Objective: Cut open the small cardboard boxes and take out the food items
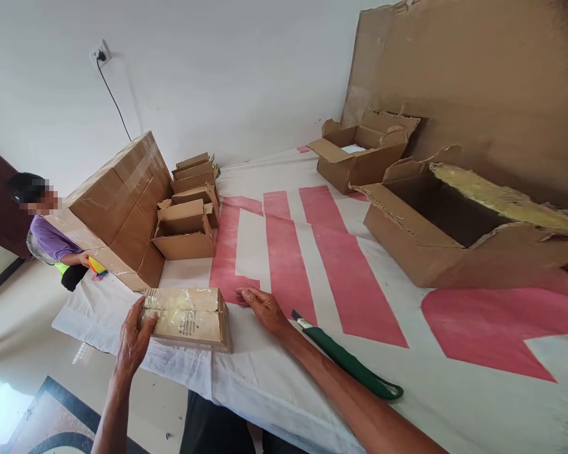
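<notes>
A small taped cardboard box (pixel 189 317) lies on the white and pink banner sheet (pixel 284 252) spread over the floor, close in front of me. My left hand (pixel 133 337) grips its left end, fingers curled round the edge. My right hand (pixel 264 308) lies flat on the sheet just right of the box, fingers stretched out and empty, not touching it. A green-handled utility knife (pixel 348 362) lies on the sheet beside my right forearm.
Several small cardboard boxes (pixel 187 230) and a big taped carton (pixel 118 202) stand at the far left. Two open boxes (pixel 454 233) (pixel 360 154) sit on the right before a leaning cardboard sheet (pixel 478 82). Another person (pixel 52 236) crouches at the far left.
</notes>
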`<action>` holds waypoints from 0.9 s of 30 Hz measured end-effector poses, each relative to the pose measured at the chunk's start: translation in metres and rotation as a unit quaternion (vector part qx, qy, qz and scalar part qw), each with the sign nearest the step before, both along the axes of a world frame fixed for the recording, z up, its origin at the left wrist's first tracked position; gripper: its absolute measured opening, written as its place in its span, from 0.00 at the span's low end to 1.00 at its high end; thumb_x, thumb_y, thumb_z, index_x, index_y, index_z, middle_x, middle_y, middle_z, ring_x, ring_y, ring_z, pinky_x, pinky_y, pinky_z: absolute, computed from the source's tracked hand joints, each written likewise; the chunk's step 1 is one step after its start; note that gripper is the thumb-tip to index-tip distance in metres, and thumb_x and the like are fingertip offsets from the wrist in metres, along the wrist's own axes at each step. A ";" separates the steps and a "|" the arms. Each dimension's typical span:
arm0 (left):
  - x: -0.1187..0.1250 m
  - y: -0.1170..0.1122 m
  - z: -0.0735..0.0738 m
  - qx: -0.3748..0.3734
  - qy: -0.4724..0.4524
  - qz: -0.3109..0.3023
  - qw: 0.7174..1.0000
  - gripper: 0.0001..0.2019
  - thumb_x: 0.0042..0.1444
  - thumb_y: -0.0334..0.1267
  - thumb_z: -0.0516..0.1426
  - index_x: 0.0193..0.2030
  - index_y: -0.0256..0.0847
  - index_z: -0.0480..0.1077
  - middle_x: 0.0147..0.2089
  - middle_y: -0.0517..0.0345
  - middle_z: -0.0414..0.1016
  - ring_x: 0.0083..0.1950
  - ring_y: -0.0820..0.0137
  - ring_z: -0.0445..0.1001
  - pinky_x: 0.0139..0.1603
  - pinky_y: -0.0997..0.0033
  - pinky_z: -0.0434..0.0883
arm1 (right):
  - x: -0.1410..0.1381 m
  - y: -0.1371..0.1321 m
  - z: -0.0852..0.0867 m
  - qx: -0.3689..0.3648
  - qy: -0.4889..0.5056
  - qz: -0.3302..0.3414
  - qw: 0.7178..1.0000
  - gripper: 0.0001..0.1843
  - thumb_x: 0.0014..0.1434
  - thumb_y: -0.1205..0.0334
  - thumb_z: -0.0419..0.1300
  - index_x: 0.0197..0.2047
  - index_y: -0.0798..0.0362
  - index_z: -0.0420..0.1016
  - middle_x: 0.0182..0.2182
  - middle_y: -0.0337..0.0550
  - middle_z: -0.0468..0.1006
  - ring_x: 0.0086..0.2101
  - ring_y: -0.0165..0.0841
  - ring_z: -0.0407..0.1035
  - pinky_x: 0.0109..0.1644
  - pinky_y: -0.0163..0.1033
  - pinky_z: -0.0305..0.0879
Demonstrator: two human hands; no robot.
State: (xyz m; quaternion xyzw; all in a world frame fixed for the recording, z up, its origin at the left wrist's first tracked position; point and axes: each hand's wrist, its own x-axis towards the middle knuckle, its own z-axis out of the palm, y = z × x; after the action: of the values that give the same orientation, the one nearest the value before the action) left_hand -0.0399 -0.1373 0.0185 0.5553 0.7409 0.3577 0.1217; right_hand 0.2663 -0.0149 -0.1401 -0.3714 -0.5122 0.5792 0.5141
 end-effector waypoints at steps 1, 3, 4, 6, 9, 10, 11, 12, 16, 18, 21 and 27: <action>0.006 -0.002 -0.001 -0.002 -0.016 -0.009 1.000 0.31 0.61 0.57 0.60 0.66 0.44 0.73 0.64 0.46 0.79 0.62 0.53 0.78 0.65 0.55 0.73 | 0.000 0.000 0.000 0.003 -0.002 -0.002 1.000 0.41 0.56 0.18 0.60 0.43 0.51 0.86 0.41 0.51 0.86 0.46 0.50 0.79 0.53 0.54 0.77; 0.013 -0.004 -0.003 -0.014 -0.053 -0.015 0.998 0.30 0.60 0.59 0.59 0.64 0.44 0.74 0.61 0.47 0.81 0.50 0.58 0.81 0.54 0.59 0.78 | -0.001 0.000 -0.001 0.009 -0.005 -0.002 1.000 0.39 0.57 0.20 0.60 0.42 0.50 0.85 0.40 0.50 0.85 0.45 0.48 0.78 0.52 0.53 0.77; 0.015 -0.005 -0.004 -0.019 -0.070 -0.015 0.997 0.31 0.59 0.60 0.59 0.63 0.44 0.74 0.59 0.47 0.81 0.45 0.60 0.81 0.48 0.61 0.78 | -0.001 0.000 -0.001 0.012 -0.005 0.000 1.000 0.38 0.58 0.21 0.60 0.41 0.50 0.85 0.40 0.49 0.84 0.44 0.48 0.78 0.52 0.52 0.76; 0.016 -0.005 -0.005 -0.020 -0.096 -0.014 0.995 0.31 0.57 0.61 0.60 0.61 0.44 0.75 0.58 0.47 0.81 0.42 0.62 0.80 0.42 0.64 0.78 | -0.002 -0.001 0.000 0.018 -0.005 0.007 1.000 0.36 0.60 0.22 0.59 0.39 0.49 0.83 0.39 0.48 0.84 0.43 0.46 0.77 0.52 0.50 0.76; 0.016 -0.005 -0.003 -0.024 -0.131 -0.017 0.991 0.30 0.54 0.62 0.63 0.57 0.43 0.75 0.50 0.48 0.83 0.44 0.60 0.81 0.41 0.65 0.78 | -0.002 -0.001 0.000 0.026 -0.007 0.018 0.999 0.34 0.62 0.24 0.58 0.36 0.49 0.81 0.37 0.46 0.83 0.42 0.44 0.77 0.51 0.48 0.75; 0.016 -0.004 -0.001 -0.030 -0.144 -0.018 0.989 0.30 0.54 0.62 0.63 0.55 0.43 0.76 0.47 0.48 0.84 0.44 0.59 0.81 0.41 0.65 0.77 | -0.002 -0.001 0.001 0.029 -0.009 0.021 0.999 0.34 0.62 0.24 0.58 0.36 0.49 0.81 0.37 0.46 0.83 0.42 0.44 0.76 0.51 0.48 0.75; 0.016 -0.003 0.001 -0.037 -0.154 -0.018 0.987 0.30 0.52 0.62 0.64 0.54 0.42 0.76 0.43 0.50 0.84 0.43 0.59 0.81 0.40 0.65 0.77 | -0.002 -0.001 0.001 0.033 -0.011 0.023 0.999 0.34 0.63 0.25 0.58 0.36 0.49 0.81 0.37 0.46 0.82 0.42 0.44 0.76 0.51 0.47 0.74; 0.015 -0.002 0.002 -0.044 -0.162 -0.016 0.986 0.30 0.51 0.63 0.66 0.52 0.42 0.76 0.41 0.51 0.83 0.42 0.59 0.81 0.38 0.66 0.76 | -0.001 -0.001 0.001 0.036 -0.012 0.025 0.999 0.33 0.63 0.25 0.58 0.37 0.49 0.81 0.38 0.46 0.82 0.42 0.44 0.76 0.52 0.47 0.74; 0.011 0.005 0.003 -0.045 -0.171 -0.002 0.984 0.29 0.47 0.62 0.69 0.47 0.41 0.77 0.37 0.53 0.83 0.36 0.63 0.79 0.34 0.69 0.74 | 0.001 -0.001 0.002 0.051 -0.023 0.034 0.998 0.32 0.64 0.27 0.58 0.39 0.49 0.82 0.39 0.47 0.83 0.43 0.44 0.76 0.50 0.45 0.72; 0.008 0.008 -0.001 -0.038 -0.171 0.004 0.985 0.28 0.47 0.61 0.69 0.45 0.40 0.77 0.36 0.53 0.83 0.35 0.64 0.78 0.33 0.69 0.73 | 0.002 -0.002 0.003 0.058 -0.028 0.036 0.997 0.32 0.64 0.27 0.58 0.39 0.49 0.82 0.39 0.46 0.83 0.42 0.43 0.75 0.49 0.45 0.71; 0.002 0.010 -0.009 -0.030 -0.182 0.010 0.983 0.27 0.47 0.61 0.69 0.44 0.41 0.78 0.35 0.54 0.82 0.35 0.64 0.78 0.34 0.70 0.72 | 0.002 -0.002 0.006 0.065 -0.034 0.040 0.997 0.31 0.65 0.28 0.58 0.41 0.49 0.83 0.41 0.47 0.83 0.43 0.43 0.75 0.49 0.44 0.71; -0.001 0.004 -0.004 -0.036 -0.222 -0.017 0.974 0.25 0.48 0.57 0.68 0.45 0.41 0.79 0.39 0.52 0.83 0.38 0.63 0.79 0.38 0.67 0.74 | 0.002 -0.004 0.010 0.070 -0.040 0.045 0.996 0.31 0.64 0.28 0.58 0.40 0.48 0.84 0.40 0.46 0.83 0.44 0.45 0.75 0.50 0.45 0.70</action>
State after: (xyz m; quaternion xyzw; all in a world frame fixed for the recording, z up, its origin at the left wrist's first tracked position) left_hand -0.0412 -0.1331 0.0147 0.4700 0.6980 0.4431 0.3091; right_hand 0.2687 -0.0187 -0.1301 -0.3336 -0.5882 0.5490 0.4912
